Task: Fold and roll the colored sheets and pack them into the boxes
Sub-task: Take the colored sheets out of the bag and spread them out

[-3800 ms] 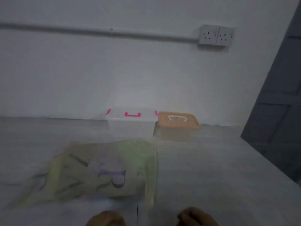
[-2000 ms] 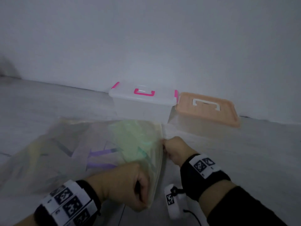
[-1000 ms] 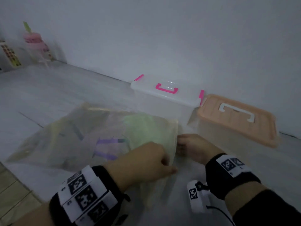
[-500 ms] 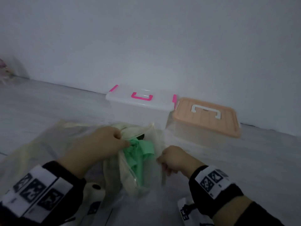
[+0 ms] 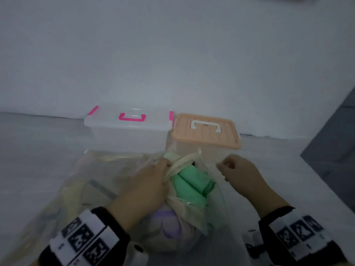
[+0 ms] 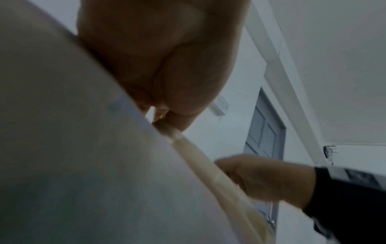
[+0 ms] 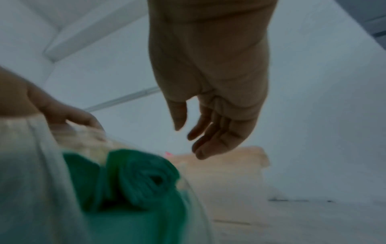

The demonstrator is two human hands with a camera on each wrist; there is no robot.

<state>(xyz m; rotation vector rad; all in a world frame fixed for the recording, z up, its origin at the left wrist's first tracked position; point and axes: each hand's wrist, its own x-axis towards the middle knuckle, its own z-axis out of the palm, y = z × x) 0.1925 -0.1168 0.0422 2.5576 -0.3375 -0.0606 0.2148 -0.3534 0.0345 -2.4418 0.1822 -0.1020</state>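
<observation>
A clear plastic bag (image 5: pixel 99 189) of colored sheets lies on the floor in front of me. My left hand (image 5: pixel 166 167) pinches the cream rim (image 6: pixel 188 148) of its mouth and lifts it. Rolled green sheets (image 5: pixel 192 186) show in the opening, also in the right wrist view (image 7: pixel 146 178), with a purple sheet (image 5: pixel 170 226) below them. My right hand (image 5: pixel 222 167) hovers just right of the mouth with relaxed fingers (image 7: pixel 200 145) and nothing visible between them. Behind stand a clear box with pink clips (image 5: pixel 128 129) and a box with a peach lid (image 5: pixel 205 135), both lidded.
The two boxes stand against a white wall (image 5: pixel 172 54). A grey door (image 5: pixel 336 141) is at the far right. Pale floor (image 5: pixel 288 179) stretches to the right of the bag and to the left of the boxes.
The bag's mouth has been pulled wider and the green rolls show more. My right hand has shifted right, away from the rim. My left hand still grips the rim.
</observation>
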